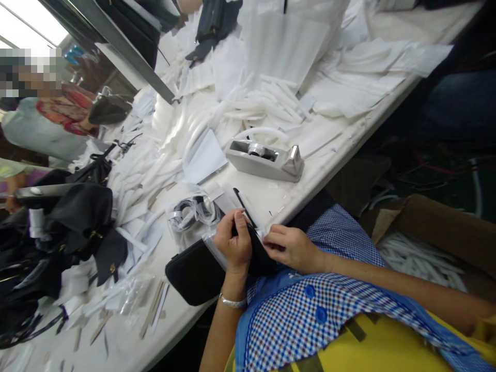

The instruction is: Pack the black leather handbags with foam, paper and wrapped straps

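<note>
A flat black bag [194,274] with rounded corners lies at the table's front edge and over my lap, with a whitish wrapping band [214,249] round its middle. My left hand [234,240] is closed over the bag's upper part, fingers curled and thumb up. Beside it, my right hand [292,248] pinches at the bag's right side, where a bit of pale, thin material shows at the fingertips. What exactly it grips is too small to make out. Just behind my left hand sits a clear-wrapped bundle [191,212] with grey and dark parts.
A grey tape dispenser [263,160] stands on the white table [253,183]. Heaps of white paper and foam strips [267,103] cover the back. Black bags [83,206] pile up at left, near another person [65,108]. At right, a cardboard box [437,227] holds white strips.
</note>
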### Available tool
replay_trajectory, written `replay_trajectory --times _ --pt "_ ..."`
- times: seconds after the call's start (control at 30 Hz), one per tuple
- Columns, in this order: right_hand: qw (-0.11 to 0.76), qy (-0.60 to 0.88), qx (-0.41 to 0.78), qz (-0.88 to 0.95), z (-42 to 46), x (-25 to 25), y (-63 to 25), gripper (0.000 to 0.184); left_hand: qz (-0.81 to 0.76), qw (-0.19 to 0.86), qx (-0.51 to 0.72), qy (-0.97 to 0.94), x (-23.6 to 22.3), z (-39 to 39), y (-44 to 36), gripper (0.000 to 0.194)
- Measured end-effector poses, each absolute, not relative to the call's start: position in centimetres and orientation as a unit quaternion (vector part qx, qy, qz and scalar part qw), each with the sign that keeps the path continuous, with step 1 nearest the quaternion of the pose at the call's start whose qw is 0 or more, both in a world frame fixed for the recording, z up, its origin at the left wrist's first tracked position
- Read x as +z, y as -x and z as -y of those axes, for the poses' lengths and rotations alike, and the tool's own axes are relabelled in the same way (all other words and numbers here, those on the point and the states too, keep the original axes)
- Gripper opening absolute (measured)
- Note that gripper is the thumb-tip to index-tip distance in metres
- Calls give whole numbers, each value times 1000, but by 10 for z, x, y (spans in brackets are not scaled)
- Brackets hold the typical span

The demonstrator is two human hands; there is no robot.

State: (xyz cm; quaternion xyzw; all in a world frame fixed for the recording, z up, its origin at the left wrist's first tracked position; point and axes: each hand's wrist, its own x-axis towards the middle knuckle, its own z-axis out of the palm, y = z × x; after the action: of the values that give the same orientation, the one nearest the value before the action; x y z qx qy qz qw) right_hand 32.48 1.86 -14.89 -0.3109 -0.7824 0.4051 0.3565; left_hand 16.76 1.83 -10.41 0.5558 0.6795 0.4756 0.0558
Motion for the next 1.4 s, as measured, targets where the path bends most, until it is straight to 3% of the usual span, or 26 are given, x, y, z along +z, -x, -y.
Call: replay_trajectory --times 0.17,0.3,0.43,0.6,0.63,0.7,0.8,0.9,1.0,1.2,1.4 --pt "361 300 438 767 -17 -131 -322 24 -719 -19 429 -546 -108 -46 -155 29" --pt "335 374 392 771 -19 -129 -313 53 -735 -23 432 -522 -106 -74 -153 31" --pt "334 427 366 756 -22 -140 -299 38 -693 27 479 -538 -93 -62 -142 26" --pt "308 466 425 712 -29 -142 -294 43 -747 -136 455 -466 -83 20 -72 40" --pt "302 462 444 706 -32 -140 -295 48 -781 -118 448 -419 -85 38 -56 48" --pt "291 454 473 697 -42 -133 -299 57 -814 21 465 -347 -91 67 -34 52" --pt "273 474 456 702 -59 -121 -312 56 -802 184 483 -299 -100 90 -32 53" --pt "246 508 375 735 -70 -114 -327 48 -811 203 458 -303 -104 97 -54 47" --pt "197 543 277 768 -72 -116 -329 51 -829 189 430 -305 -109 96 -66 44" --pt "153 541 262 784 -85 -127 -307 50 -857 200 363 -306 -117 80 -44 43" --pt "137 518 147 832 -91 -112 -305 44 -856 229 366 -285 -126 76 -26 63"
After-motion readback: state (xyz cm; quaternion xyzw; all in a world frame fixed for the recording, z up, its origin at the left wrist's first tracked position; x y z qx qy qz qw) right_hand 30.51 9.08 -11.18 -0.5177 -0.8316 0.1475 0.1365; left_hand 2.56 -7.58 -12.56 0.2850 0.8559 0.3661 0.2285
